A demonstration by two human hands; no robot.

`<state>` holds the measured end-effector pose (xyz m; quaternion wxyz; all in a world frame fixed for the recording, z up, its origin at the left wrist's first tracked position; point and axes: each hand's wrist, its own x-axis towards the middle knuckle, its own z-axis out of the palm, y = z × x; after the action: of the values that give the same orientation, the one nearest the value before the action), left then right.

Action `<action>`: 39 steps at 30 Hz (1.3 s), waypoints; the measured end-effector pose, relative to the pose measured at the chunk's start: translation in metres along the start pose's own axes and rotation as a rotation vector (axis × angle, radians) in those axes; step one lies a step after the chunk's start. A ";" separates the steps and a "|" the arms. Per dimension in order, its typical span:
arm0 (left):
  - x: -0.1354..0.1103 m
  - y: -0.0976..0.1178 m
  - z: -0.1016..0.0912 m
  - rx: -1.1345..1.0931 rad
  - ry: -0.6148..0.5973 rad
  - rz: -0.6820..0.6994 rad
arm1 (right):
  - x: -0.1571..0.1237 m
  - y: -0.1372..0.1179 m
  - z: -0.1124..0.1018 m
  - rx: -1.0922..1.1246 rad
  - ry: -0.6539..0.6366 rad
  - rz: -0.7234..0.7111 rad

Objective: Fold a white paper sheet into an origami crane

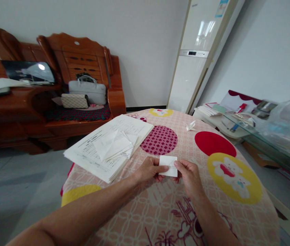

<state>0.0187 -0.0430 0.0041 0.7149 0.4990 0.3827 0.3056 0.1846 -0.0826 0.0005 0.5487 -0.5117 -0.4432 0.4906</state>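
Note:
A small folded white paper (169, 162) is held between both hands just over the patterned tablecloth. My left hand (150, 168) pinches its left edge, thumb on top and fingers beneath. At the right edge my right hand (188, 172) grips it the same way, with the fingertips partly hidden under the paper. To the left lies a thick stack of printed sheets (83, 153), with several loose folded white papers (114, 145) on top. Farther back on the cloth sits a small folded paper figure (191, 126), apart from both hands.
The round table wears a pink tablecloth (139, 212) with coloured circles. A glass shelf (270, 138) with a plastic bag (285, 121) and papers stands at the right. Behind are a wooden chair (75, 51) holding bags (91, 90) and a tall white cabinet-like unit (191, 75).

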 end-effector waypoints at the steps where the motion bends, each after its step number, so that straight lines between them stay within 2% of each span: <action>1: 0.000 -0.001 0.000 -0.013 -0.006 0.003 | 0.000 -0.001 -0.001 -0.001 0.013 0.002; 7: 0.004 -0.001 -0.003 -0.098 -0.008 0.049 | 0.002 -0.004 -0.009 -0.015 -0.034 0.118; 12: 0.009 0.000 -0.010 -0.118 0.069 0.073 | 0.004 -0.001 -0.014 -0.094 -0.167 0.236; 16: 0.016 -0.005 -0.018 0.013 0.087 0.153 | 0.003 -0.002 -0.015 -0.135 -0.236 0.298; 21: 0.021 -0.009 -0.023 0.218 0.103 0.217 | 0.001 -0.008 -0.017 -0.207 -0.253 0.350; 27: 0.025 -0.009 -0.024 0.350 0.121 0.297 | -0.001 -0.003 -0.013 -0.357 -0.238 0.433; 33: 0.033 -0.016 -0.025 0.639 0.146 0.411 | 0.002 0.002 -0.012 -0.692 -0.143 0.314; 37: 0.028 -0.015 -0.020 0.901 0.143 0.586 | 0.004 -0.001 -0.011 -1.002 -0.071 0.015; 39: 0.024 -0.014 -0.017 0.964 0.059 0.660 | 0.004 -0.003 -0.009 -1.066 -0.096 -0.115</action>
<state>0.0173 -0.0199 -0.0186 0.2633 0.8520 0.3227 0.3172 0.1946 -0.0803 0.0026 0.2181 -0.6711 -0.6826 0.1898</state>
